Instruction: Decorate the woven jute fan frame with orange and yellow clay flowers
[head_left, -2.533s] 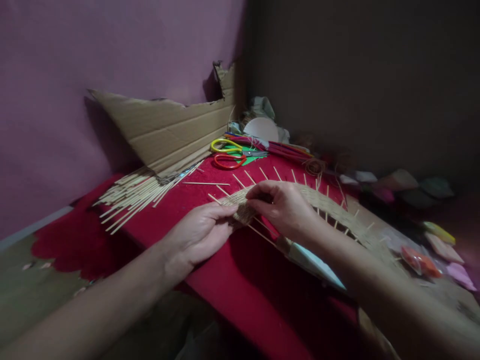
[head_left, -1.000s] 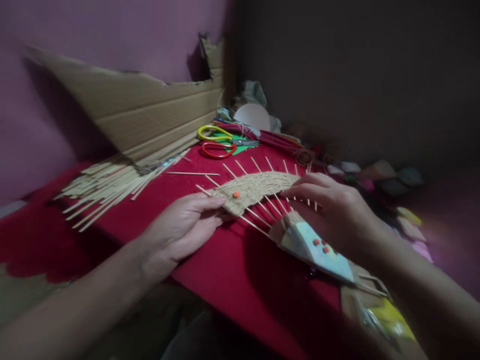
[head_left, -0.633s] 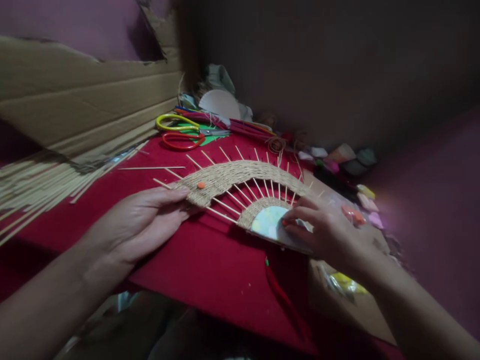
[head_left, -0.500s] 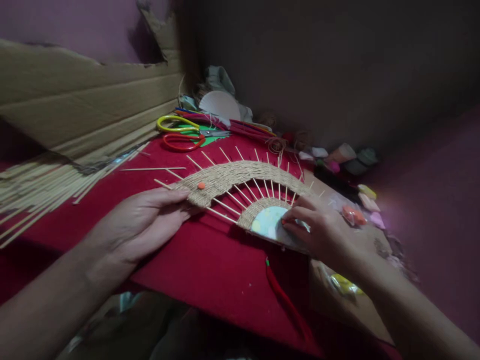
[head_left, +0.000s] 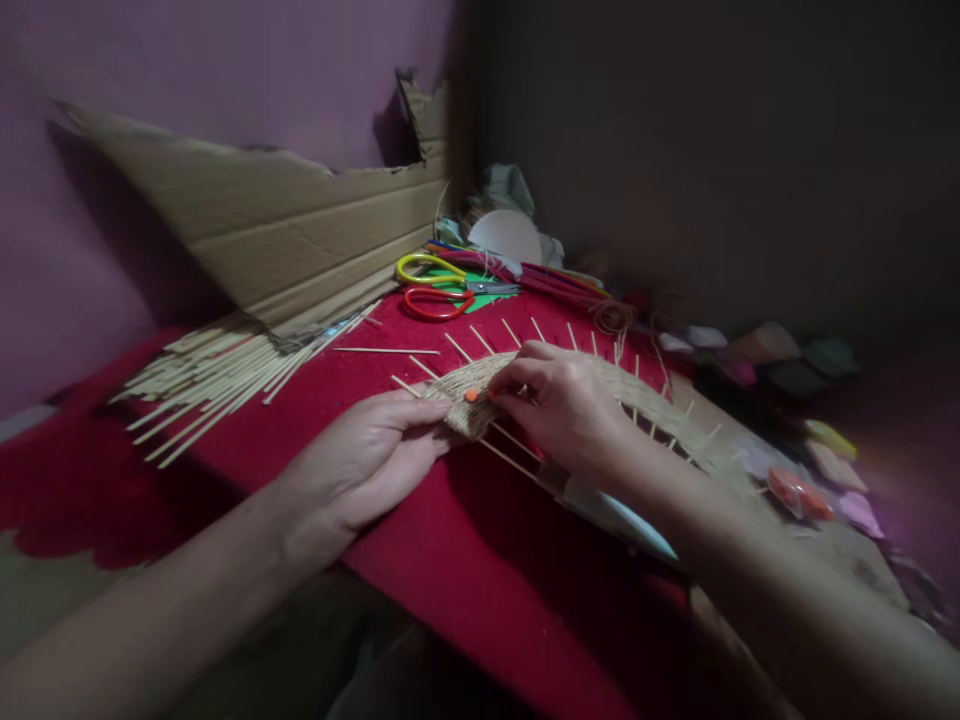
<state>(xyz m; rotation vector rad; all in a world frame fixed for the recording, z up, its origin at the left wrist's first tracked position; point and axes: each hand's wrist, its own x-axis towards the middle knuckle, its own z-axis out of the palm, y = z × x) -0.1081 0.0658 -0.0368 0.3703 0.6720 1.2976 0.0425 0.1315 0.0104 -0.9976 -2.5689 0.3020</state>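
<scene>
My left hand (head_left: 390, 450) grips the left end of a woven fan (head_left: 450, 385), thumb on top and fingers beneath. The fan has a curved band of plaited straw-coloured cord on thin sticks that stick out past its outer edge. A small flat orange disc (head_left: 471, 395) lies on the band near my left thumb. Just right of it, my right hand (head_left: 559, 400) is closed in a pinch on a small orange piece (head_left: 493, 395), mostly covered by the fingers. My right hand and forearm hide much of the fan, including most of its pale blue half-round base (head_left: 619, 515).
Scissors (head_left: 435, 290) with yellow and red handles lie behind the fan on the red cloth (head_left: 450, 540). At left, a bundle of thin sticks (head_left: 217, 375) rests by a cardboard sheet (head_left: 300, 230). Orange (head_left: 799, 495) and pink lumps (head_left: 859, 513) sit at right.
My right hand has moved left from the fan's half-round base to the band beside the orange disc. My left hand keeps its grip. The view has shifted, so things appear further right.
</scene>
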